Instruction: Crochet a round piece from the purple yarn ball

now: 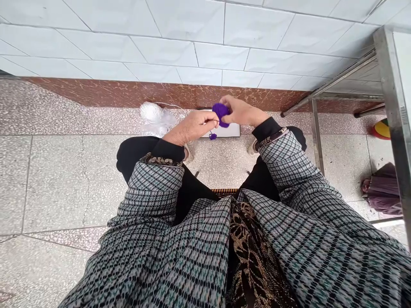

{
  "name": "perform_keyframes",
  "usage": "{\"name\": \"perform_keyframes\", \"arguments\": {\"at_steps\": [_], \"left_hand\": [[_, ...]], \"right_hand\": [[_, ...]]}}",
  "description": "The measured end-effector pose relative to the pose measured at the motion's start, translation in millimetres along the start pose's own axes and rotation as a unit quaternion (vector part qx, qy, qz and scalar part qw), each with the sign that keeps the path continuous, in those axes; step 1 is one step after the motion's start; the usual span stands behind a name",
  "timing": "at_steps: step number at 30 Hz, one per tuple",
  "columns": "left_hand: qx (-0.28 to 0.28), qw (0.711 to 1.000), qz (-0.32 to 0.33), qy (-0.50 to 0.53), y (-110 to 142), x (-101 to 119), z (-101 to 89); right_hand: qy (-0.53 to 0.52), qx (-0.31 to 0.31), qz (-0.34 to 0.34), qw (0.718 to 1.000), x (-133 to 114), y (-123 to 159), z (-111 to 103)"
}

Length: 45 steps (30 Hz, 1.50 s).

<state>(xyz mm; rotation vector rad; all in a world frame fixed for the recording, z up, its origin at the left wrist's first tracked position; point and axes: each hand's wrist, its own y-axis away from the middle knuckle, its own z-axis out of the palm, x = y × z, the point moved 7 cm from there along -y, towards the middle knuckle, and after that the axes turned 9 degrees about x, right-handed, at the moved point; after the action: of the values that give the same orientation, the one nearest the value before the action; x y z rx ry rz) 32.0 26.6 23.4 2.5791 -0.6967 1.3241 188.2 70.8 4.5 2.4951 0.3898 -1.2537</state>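
My right hand point(240, 111) is wrapped round a ball of purple yarn point(221, 114), holding it from its right side. Close by on the left, my left hand point(195, 126) pinches a thin purple strand between thumb and fingertips, touching or nearly touching the ball. A small purple crocheted piece point(212, 136) hangs just below the left fingertips. Any hook in the left fingers is too small to make out. Beneath both hands a flat white board or box point(235, 131) with a dark edge lies on the floor.
White yarn point(151, 112), partly in clear plastic, lies on the floor left of my hands. A tiled wall point(205, 55) rises ahead. At right stands a metal-legged table point(316, 132), with a dark purple cloth-like bundle point(383, 188) and a red-yellow object point(382, 129) beyond its leg.
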Motion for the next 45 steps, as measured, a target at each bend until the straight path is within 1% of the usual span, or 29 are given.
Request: {"name": "perform_keyframes", "arguments": {"at_steps": [2,4,5,6,7,8,9,11,13,14,16,20,22,26,29,33,36,40,42,45], "left_hand": [[0.015,1.000,-0.006,-0.008,1,-2,-7.5],[0.018,1.000,-0.014,-0.008,2,-4,-11.0],[0.015,1.000,-0.019,-0.004,3,-6,-11.2],[0.013,1.000,-0.024,0.002,3,-7,-10.6],[0.014,0.999,-0.027,0.011,3,-9,-9.8],[0.018,0.999,-0.028,0.022,3,-10,-9.1],[0.023,0.999,-0.027,0.034,2,-11,-8.4],[0.031,0.997,-0.021,0.060,0,-12,-6.6],[0.029,0.996,-0.016,0.079,-2,-12,-4.2],[0.026,0.996,-0.016,0.084,-3,-13,-2.9],[0.022,0.995,-0.027,0.095,-4,-14,-0.7],[0.007,0.990,-0.049,0.132,-4,-11,3.3],[-0.010,0.988,-0.045,0.146,-3,-8,5.9],[-0.068,0.980,-0.035,0.184,1,-6,15.9],[-0.074,0.969,-0.046,0.232,2,-10,19.6],[-0.047,0.966,-0.070,0.244,2,-18,19.2],[-0.001,0.966,-0.099,0.239,1,-27,16.4],[0.041,0.953,-0.127,0.270,0,-40,14.2],[0.065,0.948,-0.143,0.277,0,-46,11.6],[0.135,0.939,-0.171,0.267,1,-56,1.7]], "right_hand": [[0.034,-0.119,-0.001,0.992,-2,12,6],[0.004,-0.227,-0.026,0.974,-9,26,10],[-0.031,-0.263,-0.046,0.963,-14,31,10],[-0.075,-0.284,-0.066,0.954,-19,35,8],[-0.121,-0.289,-0.083,0.946,-24,37,5],[-0.166,-0.279,-0.095,0.941,-27,38,1],[-0.208,-0.255,-0.101,0.939,-29,37,-4],[-0.272,-0.187,-0.100,0.939,-29,33,-13],[-0.310,-0.124,-0.091,0.938,-26,30,-17],[-0.320,-0.104,-0.085,0.938,-25,29,-17],[-0.332,-0.092,-0.072,0.936,-23,27,-14],[-0.362,-0.095,-0.054,0.926,-21,28,-10],[-0.376,-0.082,-0.052,0.921,-20,29,-13],[-0.395,-0.042,-0.073,0.915,-16,27,-23],[-0.397,-0.025,-0.076,0.914,-13,23,-27],[-0.377,0.001,-0.043,0.925,-13,22,-31],[-0.368,0.013,-0.036,0.929,-19,27,-34],[-0.340,0.061,-0.002,0.939,-16,30,-41],[-0.344,0.070,-0.001,0.936,-12,31,-43],[-0.376,0.054,-0.024,0.925,-8,30,-43]]}}
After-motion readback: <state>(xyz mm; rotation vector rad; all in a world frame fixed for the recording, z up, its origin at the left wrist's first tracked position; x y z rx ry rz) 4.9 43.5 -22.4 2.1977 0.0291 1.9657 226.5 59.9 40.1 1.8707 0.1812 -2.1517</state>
